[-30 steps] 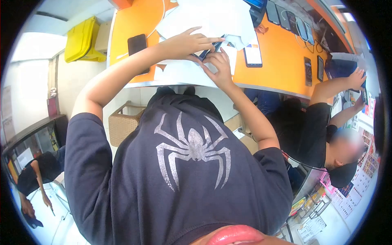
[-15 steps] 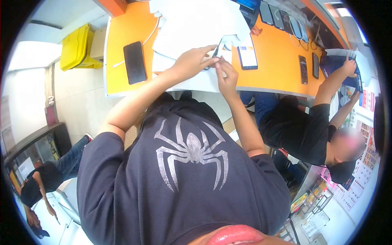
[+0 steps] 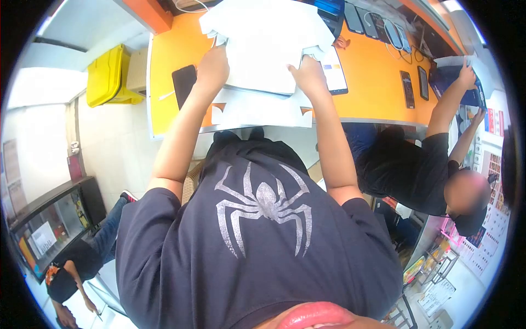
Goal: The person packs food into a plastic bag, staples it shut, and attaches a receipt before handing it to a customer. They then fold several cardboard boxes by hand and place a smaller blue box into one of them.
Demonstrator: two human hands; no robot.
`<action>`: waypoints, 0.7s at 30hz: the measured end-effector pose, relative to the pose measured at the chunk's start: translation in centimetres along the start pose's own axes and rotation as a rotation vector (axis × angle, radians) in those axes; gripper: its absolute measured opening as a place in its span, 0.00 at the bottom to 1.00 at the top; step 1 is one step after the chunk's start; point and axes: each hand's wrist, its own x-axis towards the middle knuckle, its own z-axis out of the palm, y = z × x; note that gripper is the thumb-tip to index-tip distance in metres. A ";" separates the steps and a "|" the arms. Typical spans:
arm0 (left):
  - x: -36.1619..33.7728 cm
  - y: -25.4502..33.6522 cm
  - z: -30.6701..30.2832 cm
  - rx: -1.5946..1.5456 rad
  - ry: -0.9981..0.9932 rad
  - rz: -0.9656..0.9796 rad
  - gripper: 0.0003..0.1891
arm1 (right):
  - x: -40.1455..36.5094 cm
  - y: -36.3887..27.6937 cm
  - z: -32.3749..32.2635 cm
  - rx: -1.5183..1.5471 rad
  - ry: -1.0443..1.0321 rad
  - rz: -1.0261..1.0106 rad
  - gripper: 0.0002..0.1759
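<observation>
A white die-cut card sheet [image 3: 263, 49] with folded flaps lies on the orange table in front of me. My left hand [image 3: 213, 67] is closed around its left side, with fingers curled at a flap. On the opposite edge my right hand [image 3: 310, 75] is closed too, its thumb pointing inward over the card. Under the near part shows another white sheet [image 3: 257, 114] with cut-outs, reaching the table's front edge. A dark phone [image 3: 183, 82] lies partly behind my left forearm. Beside my right hand is a phone with a lit screen [image 3: 336, 77], partly covered.
Two phones [image 3: 407, 89] lie on the orange table [image 3: 372, 82] to the right, with more phones [image 3: 354, 18] and white cables behind. A co-worker [image 3: 405, 170] at right holds a dark blue box [image 3: 463, 90]. A yellow bin [image 3: 105, 77] stands left; another person [image 3: 74, 271] is farther off.
My hands have moved apart from the pinch near the sheet's right side to opposite edges of the card. The card now lies more squarely before me, with the lower sheet showing more.
</observation>
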 end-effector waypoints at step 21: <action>2.1 -0.1 -0.2 0.113 -0.034 -0.094 0.20 | 0.8 -2.5 0.1 -0.149 -0.022 0.093 0.22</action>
